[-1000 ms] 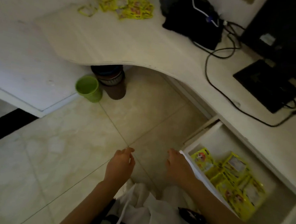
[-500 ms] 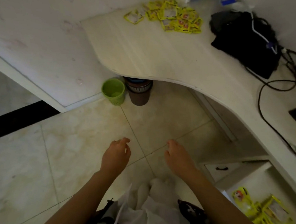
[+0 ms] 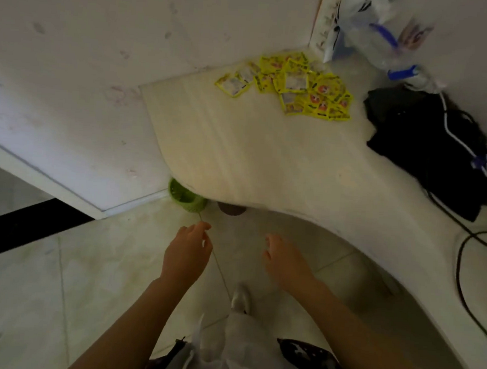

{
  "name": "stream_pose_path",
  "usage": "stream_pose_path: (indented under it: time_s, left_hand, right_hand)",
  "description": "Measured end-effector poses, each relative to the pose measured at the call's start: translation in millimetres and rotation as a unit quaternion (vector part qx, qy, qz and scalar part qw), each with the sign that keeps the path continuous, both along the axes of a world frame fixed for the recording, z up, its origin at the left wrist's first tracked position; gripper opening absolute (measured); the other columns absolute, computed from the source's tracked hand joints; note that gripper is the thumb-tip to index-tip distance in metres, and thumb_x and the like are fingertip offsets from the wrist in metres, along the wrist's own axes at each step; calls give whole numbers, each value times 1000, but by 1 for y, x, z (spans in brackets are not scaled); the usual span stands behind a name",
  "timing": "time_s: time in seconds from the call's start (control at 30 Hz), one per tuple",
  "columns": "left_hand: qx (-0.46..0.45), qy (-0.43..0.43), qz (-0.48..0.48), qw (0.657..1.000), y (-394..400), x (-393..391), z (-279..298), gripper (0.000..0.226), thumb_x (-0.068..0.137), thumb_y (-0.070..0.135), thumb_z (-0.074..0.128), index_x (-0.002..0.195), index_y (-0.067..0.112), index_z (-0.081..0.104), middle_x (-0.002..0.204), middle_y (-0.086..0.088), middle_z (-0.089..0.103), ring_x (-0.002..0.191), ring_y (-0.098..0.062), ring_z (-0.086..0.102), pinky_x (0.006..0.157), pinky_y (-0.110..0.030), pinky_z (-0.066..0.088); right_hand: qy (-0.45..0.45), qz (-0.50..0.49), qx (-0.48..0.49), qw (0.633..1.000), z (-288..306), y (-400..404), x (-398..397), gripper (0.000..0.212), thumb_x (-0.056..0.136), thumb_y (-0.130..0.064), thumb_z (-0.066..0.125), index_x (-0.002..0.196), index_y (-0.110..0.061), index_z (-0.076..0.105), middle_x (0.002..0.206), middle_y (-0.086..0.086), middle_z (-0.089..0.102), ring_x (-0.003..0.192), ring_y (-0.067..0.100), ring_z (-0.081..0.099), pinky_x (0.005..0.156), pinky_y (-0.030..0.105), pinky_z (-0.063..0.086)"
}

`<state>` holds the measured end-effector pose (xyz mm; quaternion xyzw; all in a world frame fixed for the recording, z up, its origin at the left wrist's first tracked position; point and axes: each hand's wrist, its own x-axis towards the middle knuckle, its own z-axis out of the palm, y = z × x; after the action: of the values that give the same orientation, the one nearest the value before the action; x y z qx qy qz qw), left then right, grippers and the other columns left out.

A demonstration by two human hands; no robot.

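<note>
My left hand (image 3: 187,252) and my right hand (image 3: 284,263) hang in front of me above the tiled floor, both empty with loosely curled fingers. They sit just short of the curved front edge of a pale wooden desk (image 3: 238,161). A heap of several yellow packets (image 3: 301,87) lies on the desk's far side near the wall corner, well beyond both hands.
A black bag (image 3: 429,145) with cables lies on the desk at the right. Clear plastic bags (image 3: 374,29) stand in the wall corner. A green cup (image 3: 183,197) and a brown container (image 3: 230,209) sit on the floor, partly under the desk edge.
The view has swung left and up: the open drawer with yellow packets has left the frame and the desk's packet heap is now central. Both hands stay empty and have come closer to the desk.
</note>
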<state>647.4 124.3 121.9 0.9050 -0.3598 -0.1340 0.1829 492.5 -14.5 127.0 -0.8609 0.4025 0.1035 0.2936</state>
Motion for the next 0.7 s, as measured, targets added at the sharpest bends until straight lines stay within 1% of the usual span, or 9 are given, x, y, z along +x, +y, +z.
stream_pose_path:
  time_s: [0.07, 0.17, 0.27, 0.37, 0.5, 0.7]
  left_hand:
    - [1, -2, 6, 1000, -21, 19, 1, 31, 92, 25, 54, 122, 22, 57, 105, 2, 67, 101, -16, 59, 79, -29, 52]
    - [-4, -2, 13, 1000, -46, 43, 6, 30, 92, 24, 54, 121, 20, 58, 104, 0, 67, 99, -17, 60, 79, -30, 53]
    - [-12, -4, 8, 1000, -73, 69, 10, 29, 93, 23, 54, 122, 20, 57, 107, -1, 66, 100, -17, 60, 81, -28, 51]
    - [-16, -3, 7, 1000, -100, 99, 16, 29, 94, 22, 53, 123, 18, 56, 107, -2, 66, 99, -16, 60, 81, -27, 50]
    - [-19, -5, -12, 1000, -134, 141, 18, 29, 94, 21, 53, 123, 18, 56, 108, -2, 66, 99, -17, 60, 82, -29, 51]
    - [-2, 0, -59, 998, -181, 218, 15, 28, 94, 21, 51, 121, 19, 57, 108, -1, 67, 101, -18, 58, 84, -34, 52]
  right_hand:
    - [-6, 10, -3, 1000, 4, -28, 24, 30, 94, -21, 41, 121, -10, 49, 119, 14, 57, 108, 31, 57, 89, 40, 49]
    - [-23, 32, -23, 999, 12, -63, 54, 30, 94, -20, 42, 122, -11, 48, 119, 12, 57, 110, 31, 56, 89, 40, 48]
    - [-22, 32, -19, 999, 20, -98, 85, 36, 95, -22, 42, 130, -13, 45, 126, 10, 56, 115, 28, 53, 93, 40, 48]
    - [-28, 30, -24, 999, 26, -128, 113, 37, 96, -24, 41, 131, -13, 44, 128, 10, 55, 116, 27, 53, 94, 39, 48]
    - [-37, 16, -34, 999, 26, -160, 144, 37, 96, -24, 41, 131, -13, 44, 127, 9, 55, 115, 26, 53, 93, 38, 48]
    - [-26, -26, -30, 999, 23, -198, 195, 35, 95, -24, 43, 129, -12, 45, 124, 10, 56, 114, 27, 52, 93, 40, 47]
